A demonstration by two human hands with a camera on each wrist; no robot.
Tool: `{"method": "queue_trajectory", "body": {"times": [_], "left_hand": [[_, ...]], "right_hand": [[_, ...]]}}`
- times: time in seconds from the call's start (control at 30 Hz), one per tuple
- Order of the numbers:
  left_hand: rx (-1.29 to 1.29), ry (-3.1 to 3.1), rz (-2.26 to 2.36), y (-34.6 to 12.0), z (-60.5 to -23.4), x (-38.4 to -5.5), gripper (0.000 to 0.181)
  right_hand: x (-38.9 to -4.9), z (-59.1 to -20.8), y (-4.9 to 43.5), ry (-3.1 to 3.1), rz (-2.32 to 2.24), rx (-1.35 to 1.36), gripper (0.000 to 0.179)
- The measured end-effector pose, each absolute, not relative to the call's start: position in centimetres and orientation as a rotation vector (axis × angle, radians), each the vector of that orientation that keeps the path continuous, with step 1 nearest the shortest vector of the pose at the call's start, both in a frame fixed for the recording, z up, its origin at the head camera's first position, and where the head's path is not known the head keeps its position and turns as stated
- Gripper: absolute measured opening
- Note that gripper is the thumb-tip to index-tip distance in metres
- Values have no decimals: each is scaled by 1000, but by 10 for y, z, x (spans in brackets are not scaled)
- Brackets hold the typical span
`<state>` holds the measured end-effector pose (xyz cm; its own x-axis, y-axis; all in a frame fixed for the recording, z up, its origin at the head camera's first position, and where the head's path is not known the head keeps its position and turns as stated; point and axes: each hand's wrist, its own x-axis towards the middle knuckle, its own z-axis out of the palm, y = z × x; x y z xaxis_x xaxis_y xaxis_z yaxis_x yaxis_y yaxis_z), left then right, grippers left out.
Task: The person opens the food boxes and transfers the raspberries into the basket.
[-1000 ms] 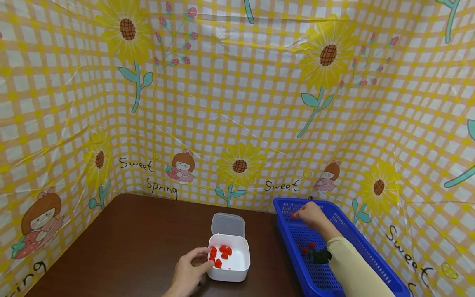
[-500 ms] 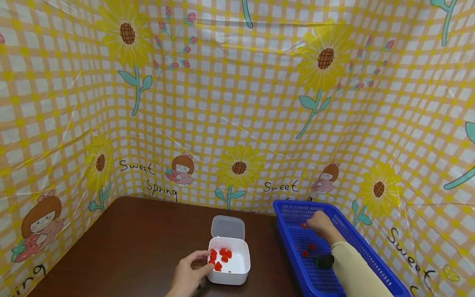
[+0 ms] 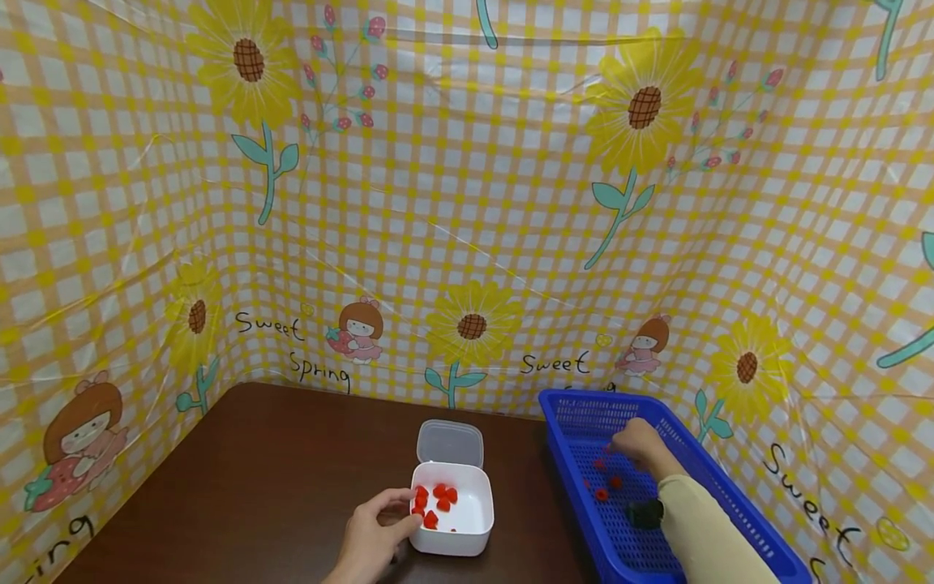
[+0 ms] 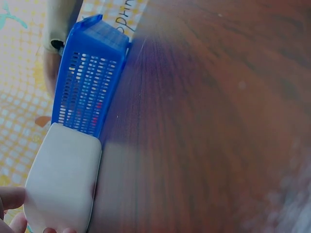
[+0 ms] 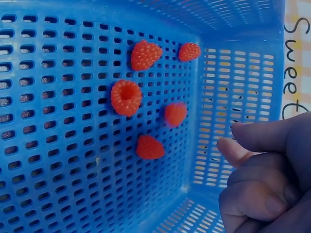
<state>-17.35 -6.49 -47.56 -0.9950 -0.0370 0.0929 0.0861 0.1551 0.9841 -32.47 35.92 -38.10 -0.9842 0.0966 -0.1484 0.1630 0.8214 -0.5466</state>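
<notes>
My left hand (image 3: 375,527) pinches the left side of a white square container (image 3: 474,542) in the head view. Several red raspberries (image 3: 443,504) lie inside, mostly on its left. A translucent grey lid (image 3: 450,443) stands out behind it. The left wrist view shows fingers around the container's pale wall (image 4: 63,174). My right hand (image 3: 642,446) is inside the blue basket (image 3: 576,503). In the right wrist view, its thumb and index fingertips are apart with nothing between them, the other fingers curled. Raspberries (image 5: 126,98) are scattered on the basket's slotted bottom; one raspberry (image 5: 175,114) looks blurred.
The dark brown table (image 3: 292,462) carries the container and, to its right, the basket. A yellow checked cloth (image 3: 474,203) with printed sunflowers rises behind and at both sides. A dark object (image 3: 645,513) sits under the right cuff. Basket walls surround the right hand.
My right hand has moved right and toward me within the basket. The raspberry at its fingertips a second ago has left them. My left hand stays at the container.
</notes>
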Motion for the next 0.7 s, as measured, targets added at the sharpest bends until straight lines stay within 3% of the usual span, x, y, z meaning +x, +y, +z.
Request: {"method": "queue_trajectory", "body": {"times": [0.23, 0.7], "left_hand": [[-21, -2327, -1984, -65, -476, -174, 34], [-30, -2337, -1983, -66, -478, -176, 35]], "right_hand": [[-323, -370, 349, 2903, -899, 131, 47], [-308, -349, 308, 2933, -915, -150, 47]]}}
